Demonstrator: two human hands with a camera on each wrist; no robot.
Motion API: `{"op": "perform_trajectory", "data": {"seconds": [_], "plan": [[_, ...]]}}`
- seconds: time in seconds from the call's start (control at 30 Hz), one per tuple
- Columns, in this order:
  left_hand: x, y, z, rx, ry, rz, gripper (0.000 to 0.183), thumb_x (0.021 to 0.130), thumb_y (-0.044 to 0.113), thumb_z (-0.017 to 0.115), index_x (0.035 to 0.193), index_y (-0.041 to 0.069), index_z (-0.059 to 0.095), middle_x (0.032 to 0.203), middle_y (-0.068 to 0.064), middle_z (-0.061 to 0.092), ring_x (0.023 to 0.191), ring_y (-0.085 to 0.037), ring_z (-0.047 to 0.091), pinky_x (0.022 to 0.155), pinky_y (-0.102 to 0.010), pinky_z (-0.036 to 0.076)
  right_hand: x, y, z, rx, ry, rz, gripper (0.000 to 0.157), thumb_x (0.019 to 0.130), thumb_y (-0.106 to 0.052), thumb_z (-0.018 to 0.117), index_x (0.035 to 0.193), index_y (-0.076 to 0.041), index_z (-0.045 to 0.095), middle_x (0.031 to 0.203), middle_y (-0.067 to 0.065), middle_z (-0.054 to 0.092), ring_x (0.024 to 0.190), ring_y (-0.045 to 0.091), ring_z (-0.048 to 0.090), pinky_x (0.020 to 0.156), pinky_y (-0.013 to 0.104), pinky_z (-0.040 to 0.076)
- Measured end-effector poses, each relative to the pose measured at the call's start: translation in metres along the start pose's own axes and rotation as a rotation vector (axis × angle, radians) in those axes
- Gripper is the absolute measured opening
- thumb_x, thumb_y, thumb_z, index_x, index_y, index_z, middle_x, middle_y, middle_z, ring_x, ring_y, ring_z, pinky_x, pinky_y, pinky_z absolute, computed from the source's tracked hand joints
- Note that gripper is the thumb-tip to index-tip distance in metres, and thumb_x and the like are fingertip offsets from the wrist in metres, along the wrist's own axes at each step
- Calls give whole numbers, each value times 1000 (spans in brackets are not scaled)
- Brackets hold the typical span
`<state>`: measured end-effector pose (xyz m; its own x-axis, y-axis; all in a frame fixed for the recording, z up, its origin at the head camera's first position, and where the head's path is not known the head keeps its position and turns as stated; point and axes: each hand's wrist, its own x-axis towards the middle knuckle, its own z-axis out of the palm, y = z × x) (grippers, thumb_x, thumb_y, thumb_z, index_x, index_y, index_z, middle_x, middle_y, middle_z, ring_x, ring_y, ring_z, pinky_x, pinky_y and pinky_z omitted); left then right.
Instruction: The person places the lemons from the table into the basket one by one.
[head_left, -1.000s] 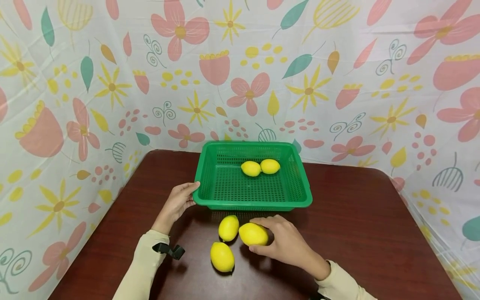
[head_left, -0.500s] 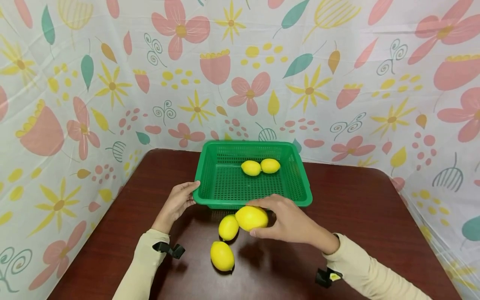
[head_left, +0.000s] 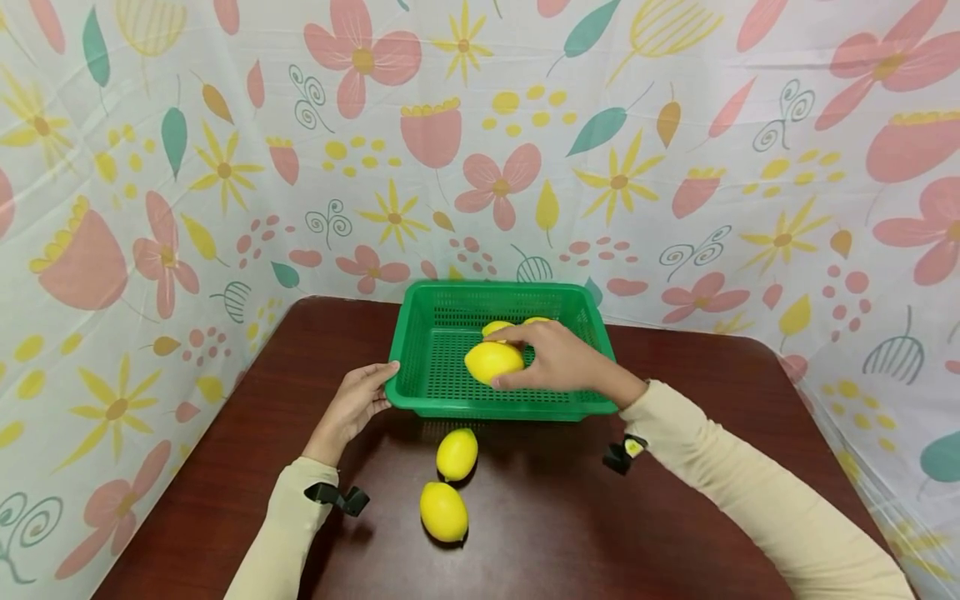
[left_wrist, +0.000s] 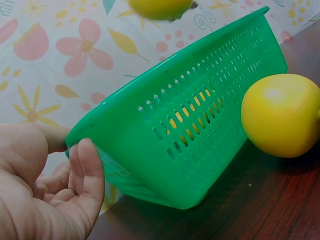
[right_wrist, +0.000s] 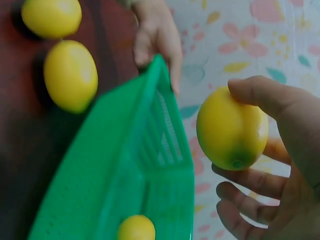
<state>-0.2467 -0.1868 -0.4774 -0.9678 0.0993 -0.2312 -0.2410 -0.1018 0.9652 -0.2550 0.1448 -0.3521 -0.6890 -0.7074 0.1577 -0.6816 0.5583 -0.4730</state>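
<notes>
My right hand (head_left: pixel 558 360) holds a yellow lemon (head_left: pixel 492 362) between thumb and fingers above the green plastic basket (head_left: pixel 510 408). In the right wrist view the held lemon (right_wrist: pixel 232 129) is seen over the basket's edge. Two more lemons lie inside the basket, partly hidden behind my right hand; one lemon (head_left: pixel 497 328) shows its top. With my left hand (head_left: pixel 356 408) I grip the basket's left rim near the front corner, thumb on top, as the left wrist view also shows. Two lemons, a nearer one (head_left: pixel 444 512) and a farther one (head_left: pixel 457 455), lie on the table before the basket.
The dark brown wooden table (head_left: pixel 675 467) carries everything. A patterned cloth (head_left: pixel 480 167) with flowers and leaves hangs behind and at the sides of the table. Black straps with small mounts sit on both sleeves.
My right hand has lifted a lemon from the table and carried it up and forward over the basket. The left hand stays on the rim.
</notes>
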Motion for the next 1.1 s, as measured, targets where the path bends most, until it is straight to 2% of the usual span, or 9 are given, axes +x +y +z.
{"op": "perform_trajectory", "data": {"seconds": [0.2, 0.3, 0.4, 0.53, 0.7, 0.87, 1.1], "plan": [[0, 0, -1, -5, -1, 2, 41, 105, 30, 62, 126, -5, 57, 83, 4, 65, 69, -7, 60, 65, -22, 51, 37, 26, -6, 0, -100, -21, 59, 89, -46, 77, 140, -19, 63, 120, -5, 70, 96, 13, 62, 75, 33, 52], [-1, 1, -1, -8, 6, 6, 38, 105, 30, 62, 123, -3, 59, 82, 4, 65, 68, -7, 60, 64, -22, 51, 54, 37, -7, 17, -132, -32, 60, 90, -45, 77, 142, -18, 62, 127, -3, 69, 101, 15, 63, 79, 34, 53], [-2, 2, 1, -6, 7, 9, 35, 104, 30, 63, 121, -2, 60, 82, 4, 65, 68, -8, 60, 64, -22, 51, 71, 49, -7, 27, -149, -20, 61, 90, -43, 78, 142, -18, 61, 124, -3, 70, 101, 15, 64, 81, 35, 53], [-1, 0, 1, -11, -3, 11, 37, 104, 30, 63, 121, -3, 59, 82, 3, 65, 68, -8, 60, 63, -21, 50, 91, 64, -2, 32, -163, 24, 61, 90, -44, 78, 143, -19, 61, 118, -2, 71, 102, 17, 64, 83, 38, 54], [0, -2, -2, -15, -2, 12, 39, 104, 30, 63, 122, -4, 59, 83, 3, 65, 68, -8, 60, 63, -21, 51, 113, 77, 10, 33, -188, 98, 64, 89, -45, 78, 145, -20, 59, 130, 4, 67, 112, 22, 65, 88, 40, 54], [0, -1, -3, -4, 6, 15, 39, 104, 30, 63, 124, -3, 60, 84, 3, 66, 69, -8, 60, 65, -22, 51, 127, 85, 23, 26, -179, 145, 64, 88, -41, 80, 144, -18, 60, 131, 7, 68, 106, 22, 66, 87, 41, 55], [1, 0, -1, -6, -2, 16, 40, 104, 29, 63, 125, -5, 59, 83, 3, 65, 68, -8, 59, 64, -22, 51, 135, 97, 45, -32, -153, 189, 62, 89, -39, 79, 143, -14, 61, 124, 8, 72, 95, 22, 64, 83, 40, 54]]}}
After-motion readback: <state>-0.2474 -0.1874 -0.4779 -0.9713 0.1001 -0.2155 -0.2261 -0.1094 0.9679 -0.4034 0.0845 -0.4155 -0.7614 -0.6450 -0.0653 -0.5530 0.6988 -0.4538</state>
